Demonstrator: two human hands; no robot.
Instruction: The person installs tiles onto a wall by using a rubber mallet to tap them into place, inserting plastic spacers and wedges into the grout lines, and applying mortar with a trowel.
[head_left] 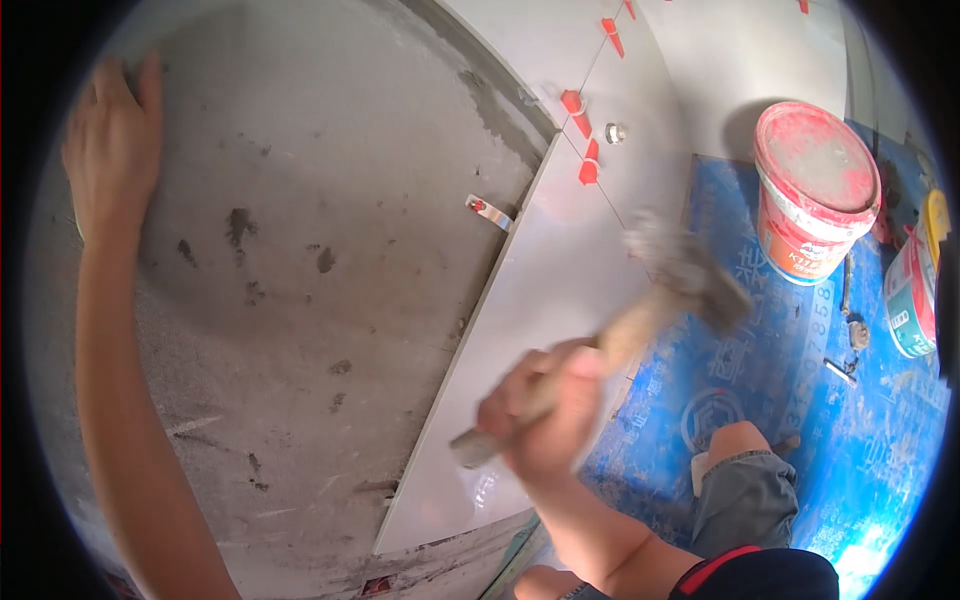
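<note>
Fingers of the right hand (545, 415) wrap tightly around the wooden handle of a motion-blurred, grey-headed mallet (690, 275), raised just above a glossy pale grey wall tile (520, 330), while the left hand (112, 140) lies flat with fingers spread and holding nothing against a rough grey cement wall (320, 200). Neighbouring pale tiles (650, 60) already sit in place, held by red plastic levelling wedges (583, 130) and a metal clip (488, 211), so tiling looks partly done, with the bare cement beside the tile uncovered. Beyond stand a red-and-white lidded bucket (815, 190) and blue printed floor sheeting (860, 430).
</note>
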